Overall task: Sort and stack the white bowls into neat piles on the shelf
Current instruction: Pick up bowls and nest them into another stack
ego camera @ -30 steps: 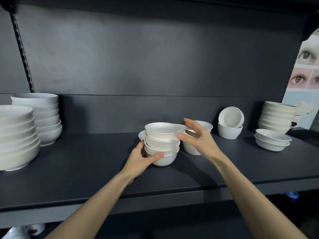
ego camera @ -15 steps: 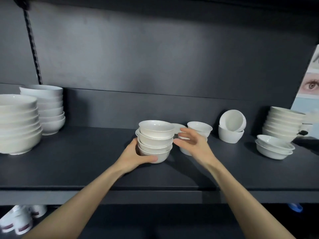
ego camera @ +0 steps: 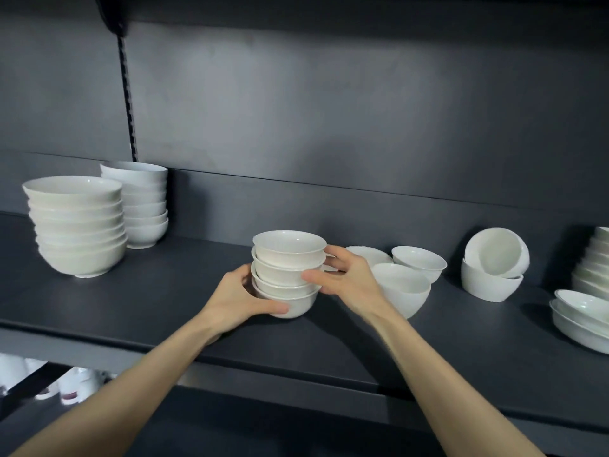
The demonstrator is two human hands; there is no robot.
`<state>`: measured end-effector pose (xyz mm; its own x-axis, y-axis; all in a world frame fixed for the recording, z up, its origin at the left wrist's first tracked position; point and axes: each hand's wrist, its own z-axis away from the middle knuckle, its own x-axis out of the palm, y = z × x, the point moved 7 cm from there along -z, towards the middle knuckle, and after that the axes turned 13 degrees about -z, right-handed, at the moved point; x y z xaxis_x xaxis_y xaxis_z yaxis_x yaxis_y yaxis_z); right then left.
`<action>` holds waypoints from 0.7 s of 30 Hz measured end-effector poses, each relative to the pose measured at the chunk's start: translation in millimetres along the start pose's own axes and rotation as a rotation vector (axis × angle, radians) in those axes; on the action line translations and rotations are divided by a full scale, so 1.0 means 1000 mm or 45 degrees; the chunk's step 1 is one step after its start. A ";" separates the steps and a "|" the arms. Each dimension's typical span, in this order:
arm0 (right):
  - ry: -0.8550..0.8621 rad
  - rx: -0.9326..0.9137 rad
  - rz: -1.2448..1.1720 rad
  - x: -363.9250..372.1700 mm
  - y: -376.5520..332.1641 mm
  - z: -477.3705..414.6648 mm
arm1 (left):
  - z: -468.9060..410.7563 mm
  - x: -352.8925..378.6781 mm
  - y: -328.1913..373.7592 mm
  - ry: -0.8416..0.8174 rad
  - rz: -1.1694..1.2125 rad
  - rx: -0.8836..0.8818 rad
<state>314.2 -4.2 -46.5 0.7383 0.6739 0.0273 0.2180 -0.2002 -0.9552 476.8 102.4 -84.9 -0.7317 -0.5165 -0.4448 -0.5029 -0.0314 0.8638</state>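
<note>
A stack of several small white bowls [ego camera: 287,272] stands mid-shelf on the dark shelf [ego camera: 148,298]. My left hand [ego camera: 242,296] grips its lowest bowl from the left, thumb across the front. My right hand [ego camera: 346,278] holds the stack's right side, thumb on the front and fingers round the back. Just right of it lie a tilted bowl [ego camera: 407,290], an upright bowl [ego camera: 420,262] and a shallow dish [ego camera: 370,255] behind my right hand.
Two tall piles of larger bowls [ego camera: 77,230] [ego camera: 143,204] stand at the left. At the right a bowl lies tipped in another bowl [ego camera: 492,263], beside a tall pile [ego camera: 593,265] and shallow dishes [ego camera: 580,319]. Cups show on the level below [ego camera: 71,387].
My right hand has moved left from the loose bowls and closed on the stack's right side. My left hand keeps its hold. The view has swung to the right and closer.
</note>
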 end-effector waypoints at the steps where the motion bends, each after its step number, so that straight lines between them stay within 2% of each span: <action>1: -0.025 0.001 -0.007 0.009 0.000 -0.008 | -0.003 -0.011 -0.003 0.025 -0.007 -0.007; 10: -0.070 0.078 0.007 0.071 0.026 -0.084 | -0.060 -0.072 -0.050 -0.004 -0.066 -0.072; 21: 0.028 0.099 -0.004 0.082 0.042 -0.119 | -0.116 -0.077 -0.072 -0.193 -0.079 -0.008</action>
<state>460.0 -41.9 -49.6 0.7516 0.6586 0.0358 0.1705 -0.1415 -0.9751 622.1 45.3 -85.6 -0.7604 -0.3786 -0.5276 -0.5469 -0.0646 0.8347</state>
